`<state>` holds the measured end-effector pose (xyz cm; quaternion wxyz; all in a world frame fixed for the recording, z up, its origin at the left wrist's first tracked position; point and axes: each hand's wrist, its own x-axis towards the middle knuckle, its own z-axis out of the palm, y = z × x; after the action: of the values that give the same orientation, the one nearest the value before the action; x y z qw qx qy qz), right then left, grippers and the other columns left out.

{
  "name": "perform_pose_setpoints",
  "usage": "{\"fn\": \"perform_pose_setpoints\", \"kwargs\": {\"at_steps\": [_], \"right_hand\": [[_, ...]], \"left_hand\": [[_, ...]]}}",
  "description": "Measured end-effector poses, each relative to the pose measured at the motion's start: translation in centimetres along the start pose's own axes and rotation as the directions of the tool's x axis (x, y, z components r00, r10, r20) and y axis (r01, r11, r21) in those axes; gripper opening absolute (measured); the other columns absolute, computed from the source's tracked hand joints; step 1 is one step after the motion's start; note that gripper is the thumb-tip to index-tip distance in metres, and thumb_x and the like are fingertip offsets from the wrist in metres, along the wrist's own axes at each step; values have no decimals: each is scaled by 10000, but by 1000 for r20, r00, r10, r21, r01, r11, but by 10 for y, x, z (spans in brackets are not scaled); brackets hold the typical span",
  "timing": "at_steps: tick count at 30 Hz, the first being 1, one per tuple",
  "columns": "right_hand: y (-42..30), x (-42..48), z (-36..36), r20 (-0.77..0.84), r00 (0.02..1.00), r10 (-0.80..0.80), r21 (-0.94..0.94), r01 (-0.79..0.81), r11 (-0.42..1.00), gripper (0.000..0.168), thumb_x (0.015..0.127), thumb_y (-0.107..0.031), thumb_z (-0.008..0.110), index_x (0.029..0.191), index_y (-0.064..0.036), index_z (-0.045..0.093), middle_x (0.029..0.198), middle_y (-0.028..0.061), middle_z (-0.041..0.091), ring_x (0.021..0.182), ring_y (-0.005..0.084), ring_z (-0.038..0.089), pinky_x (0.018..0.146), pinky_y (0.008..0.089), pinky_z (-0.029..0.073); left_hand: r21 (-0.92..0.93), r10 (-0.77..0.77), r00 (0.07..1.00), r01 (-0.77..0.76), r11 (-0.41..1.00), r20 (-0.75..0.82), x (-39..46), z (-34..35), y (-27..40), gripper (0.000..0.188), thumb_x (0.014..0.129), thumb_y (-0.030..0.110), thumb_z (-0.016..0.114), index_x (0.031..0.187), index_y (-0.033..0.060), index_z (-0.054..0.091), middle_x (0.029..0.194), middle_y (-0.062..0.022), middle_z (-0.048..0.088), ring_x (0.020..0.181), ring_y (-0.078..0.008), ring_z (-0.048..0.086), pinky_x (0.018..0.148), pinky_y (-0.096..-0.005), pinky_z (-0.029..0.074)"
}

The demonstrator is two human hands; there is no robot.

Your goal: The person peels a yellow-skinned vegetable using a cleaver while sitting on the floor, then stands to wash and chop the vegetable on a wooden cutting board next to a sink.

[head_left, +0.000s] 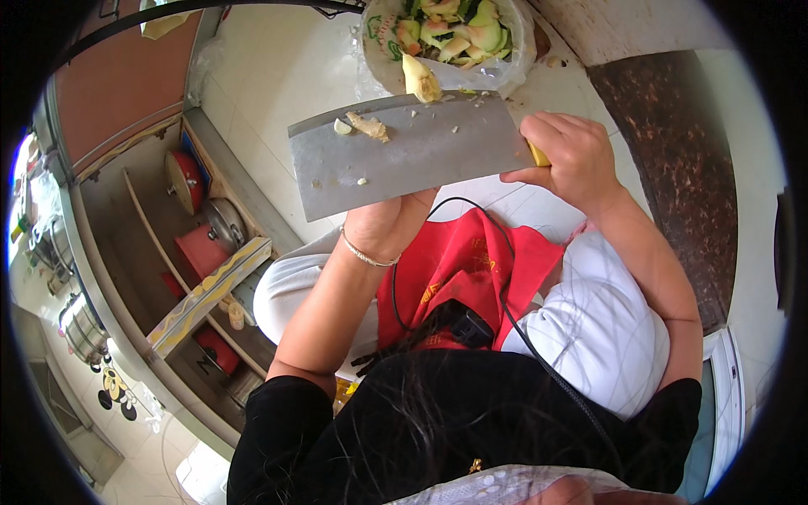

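Observation:
A broad metal cleaver [404, 151] is held level in front of me, my right hand [571, 154] wrapped around its yellow handle [538, 153]. On the flat of the blade lie a thin piece of ginger peel [369, 126], a small pale slice [342, 127] and several tiny crumbs. At the blade's far edge a peeled, pale yellow piece, likely ginger [421, 79], sticks up. My left hand [394, 218] reaches under the blade, which hides its fingers; what they hold cannot be seen.
Beyond the blade stands a bin lined with a plastic bag [372, 38], holding peelings [467, 38]. To the left is an open cabinet [151, 208] with a red pot [201, 249] and lids. A red apron [467, 252] and a black cable [549, 360] cross my lap.

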<state>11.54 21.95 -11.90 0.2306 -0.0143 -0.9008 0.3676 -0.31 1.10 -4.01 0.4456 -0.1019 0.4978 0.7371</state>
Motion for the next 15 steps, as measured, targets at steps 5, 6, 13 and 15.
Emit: {"fn": "perform_pose_setpoints", "kwargs": {"at_steps": [5,6,13,15], "right_hand": [[0,2,3,-30,999,-17,-72,15,997,578,740,-631,724,767,-97,507,629,10,486,555,188,568,515,306,462],[0,2,3,-34,999,-12,-73,9,997,577,737,-632,725,768,-98,509,629,9,488,556,188,570,515,306,463],[-4,1,6,-36,999,23,-110,-27,994,568,734,-631,725,770,-105,514,630,2,500,564,184,582,516,308,468],[-4,1,8,-32,999,37,-109,-40,993,562,740,-627,725,776,-104,525,630,4,510,565,189,585,516,310,470]], "left_hand": [[-99,-10,1000,11,995,8,0,8,-2,356,1015,224,598,1312,36,542,1331,-81,604,1239,-211,574,1064,-382,492],[-98,-8,1000,8,995,2,0,9,-3,349,1014,216,600,1308,37,543,1327,-78,607,1235,-204,576,1062,-374,494],[-110,23,1000,-24,994,-11,1,11,-6,319,1010,201,608,1281,42,553,1316,-74,609,1204,-188,591,1042,-348,509],[-161,-10,1000,6,987,-29,1,15,-6,315,1012,197,606,1279,37,552,1311,-73,607,1196,-187,593,1041,-342,510]]}}
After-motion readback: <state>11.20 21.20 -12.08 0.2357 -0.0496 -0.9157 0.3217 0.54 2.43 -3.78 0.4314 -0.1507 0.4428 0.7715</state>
